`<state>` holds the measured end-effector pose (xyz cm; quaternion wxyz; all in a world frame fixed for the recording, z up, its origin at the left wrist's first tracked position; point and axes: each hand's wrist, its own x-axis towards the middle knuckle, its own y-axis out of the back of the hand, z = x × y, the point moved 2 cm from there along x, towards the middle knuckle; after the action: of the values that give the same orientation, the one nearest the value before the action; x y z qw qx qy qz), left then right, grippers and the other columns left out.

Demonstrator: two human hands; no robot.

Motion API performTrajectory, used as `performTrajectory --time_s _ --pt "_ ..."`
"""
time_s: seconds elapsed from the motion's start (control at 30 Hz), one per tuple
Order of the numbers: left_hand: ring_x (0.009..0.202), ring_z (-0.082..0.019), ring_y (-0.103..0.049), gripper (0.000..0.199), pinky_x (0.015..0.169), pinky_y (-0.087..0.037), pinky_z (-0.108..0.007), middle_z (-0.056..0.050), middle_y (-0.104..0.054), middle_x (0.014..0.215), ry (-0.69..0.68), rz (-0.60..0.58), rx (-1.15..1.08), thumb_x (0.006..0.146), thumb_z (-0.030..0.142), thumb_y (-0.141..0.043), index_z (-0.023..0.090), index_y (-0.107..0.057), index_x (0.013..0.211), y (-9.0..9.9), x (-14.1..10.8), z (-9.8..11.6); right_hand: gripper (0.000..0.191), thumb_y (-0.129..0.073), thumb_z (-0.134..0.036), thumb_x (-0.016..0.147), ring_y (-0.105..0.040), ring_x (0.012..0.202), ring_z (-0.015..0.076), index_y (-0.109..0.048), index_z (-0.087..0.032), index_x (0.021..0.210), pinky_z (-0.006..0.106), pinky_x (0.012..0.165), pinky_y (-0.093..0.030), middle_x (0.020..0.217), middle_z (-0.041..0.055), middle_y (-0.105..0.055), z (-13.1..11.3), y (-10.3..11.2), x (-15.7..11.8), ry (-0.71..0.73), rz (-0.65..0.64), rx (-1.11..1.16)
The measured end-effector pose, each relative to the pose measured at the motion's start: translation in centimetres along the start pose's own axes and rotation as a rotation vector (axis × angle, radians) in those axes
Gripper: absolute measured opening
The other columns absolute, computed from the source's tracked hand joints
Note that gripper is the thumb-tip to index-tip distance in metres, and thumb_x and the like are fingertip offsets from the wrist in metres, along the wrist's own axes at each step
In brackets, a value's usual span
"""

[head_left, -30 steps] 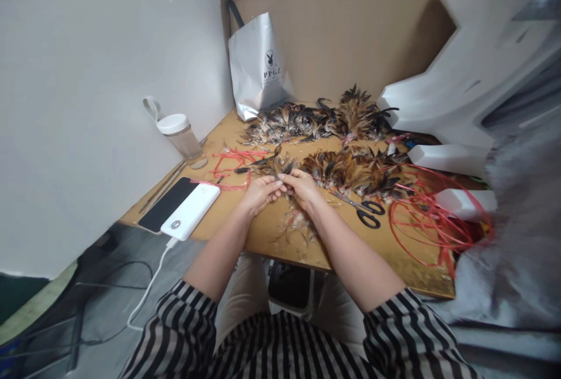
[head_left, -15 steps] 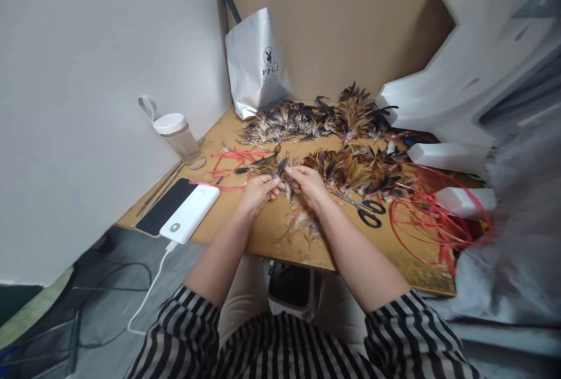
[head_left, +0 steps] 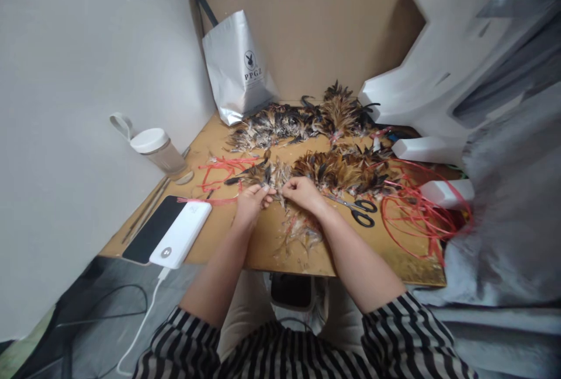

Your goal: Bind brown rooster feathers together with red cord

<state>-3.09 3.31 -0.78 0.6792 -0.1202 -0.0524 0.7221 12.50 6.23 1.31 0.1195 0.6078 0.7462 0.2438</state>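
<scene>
My left hand [head_left: 254, 202] is closed in a pinch, with a dark feather [head_left: 267, 175] standing up at its fingertips. Close beside it, my right hand [head_left: 303, 194] has thumb and finger pressed together; whatever lies between them is too small to make out. Pale brown feathers [head_left: 280, 173] lie just behind both hands. A fuller row of brown and black feather bunches [head_left: 342, 170] spreads to the right. Below the right hand is a scatter of light fluffy feathers [head_left: 302, 233].
Black-handled scissors [head_left: 363, 213] and a tangle of red plastic strips [head_left: 416, 221] lie at right, shorter red strips [head_left: 219, 170] at left. A phone [head_left: 153, 230], white power bank [head_left: 180, 236], lidded cup [head_left: 160, 151] and silver bag [head_left: 236, 69] stand around. More feather bunches [head_left: 280, 125] line the back.
The camera view has shifted, so the table things sit further left. The dark feather, between both hands before, is now by my left fingertips. My right hand has turned knuckles-up.
</scene>
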Motion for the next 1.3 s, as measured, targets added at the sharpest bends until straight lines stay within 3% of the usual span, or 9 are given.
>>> performTrajectory --time_s 0.17,0.37,0.57,0.7,0.83,1.03,1.3 --pt "0.043 -0.004 -0.044 0.023 0.042 -0.032 -0.017 -0.003 -0.062 0.06 0.03 0.025 -0.006 0.063 0.034 -0.066 0.012 -0.06 0.068 -0.2 0.2 -0.1 0.007 -0.058 -0.021 0.059 -0.047 0.049 0.01 -0.062 -0.017 0.056 0.021 0.049 -0.031 0.052 -0.0007 -0.059 0.2 -0.5 -0.2 -0.006 0.053 -0.163" --pt "0.045 -0.005 -0.046 0.024 0.043 -0.033 -0.017 -0.004 -0.063 0.061 0.021 0.016 -0.014 0.063 0.035 -0.067 0.012 -0.06 0.068 -0.2 0.2 -0.1 0.009 -0.054 -0.02 0.059 -0.052 0.053 0.0108 -0.061 -0.015 0.056 0.02 0.052 -0.036 0.055 -0.0007 -0.061 0.9 0.0 0.4 -0.026 0.069 -0.03" --pt "0.046 -0.006 -0.049 0.026 0.044 -0.035 -0.017 -0.005 -0.065 0.066 -0.026 0.022 0.001 0.061 0.034 -0.068 0.011 -0.058 0.069 -0.5 0.2 -0.1 0.006 -0.056 -0.022 0.061 -0.039 0.032 0.0065 -0.056 -0.016 0.064 0.018 0.037 -0.03 0.041 -0.0038 -0.053 0.5 0.0 0.4 -0.224 0.049 0.415" --pt "0.046 -0.007 -0.051 0.03 0.043 -0.037 -0.019 -0.007 -0.066 0.069 -0.059 0.045 0.02 0.057 0.034 -0.07 0.012 -0.052 0.066 -0.8 0.0 0.2 0.014 -0.064 -0.018 0.056 -0.05 0.041 0.0072 -0.055 -0.015 0.066 0.016 0.04 -0.038 0.048 -0.002 -0.058 0.5 0.2 0.7 -0.294 0.022 0.808" --pt "0.045 -0.007 -0.05 0.03 0.043 -0.036 -0.018 -0.006 -0.065 0.065 -0.076 0.034 0.034 0.057 0.035 -0.07 0.011 -0.054 0.068 -0.9 -0.2 0.4 0.012 -0.066 -0.013 0.055 -0.053 0.047 0.0062 -0.057 -0.015 0.063 0.015 0.045 -0.043 0.052 -0.001 -0.059 0.7 0.3 0.9 -0.32 -0.044 0.994" --pt "0.043 -0.005 -0.048 0.029 0.043 -0.036 -0.018 -0.004 -0.064 0.061 -0.108 0.014 0.043 0.061 0.036 -0.068 0.01 -0.058 0.07 -0.7 -0.2 0.2 0.015 -0.068 -0.017 0.055 -0.05 0.045 0.0055 -0.057 -0.014 0.065 0.015 0.043 -0.04 0.051 -0.0019 -0.058 0.6 -0.3 0.7 -0.301 -0.134 1.025" --pt "0.043 -0.004 -0.049 0.027 0.043 -0.037 -0.016 -0.007 -0.067 0.069 -0.132 0.041 -0.028 0.061 0.033 -0.069 0.01 -0.058 0.07 -1.3 -1.0 0.5 0.024 -0.072 -0.025 0.049 -0.043 0.041 0.0041 -0.056 -0.014 0.062 0.015 0.039 -0.031 0.046 -0.0052 -0.052 0.6 -1.3 0.7 -0.187 -0.109 0.997"
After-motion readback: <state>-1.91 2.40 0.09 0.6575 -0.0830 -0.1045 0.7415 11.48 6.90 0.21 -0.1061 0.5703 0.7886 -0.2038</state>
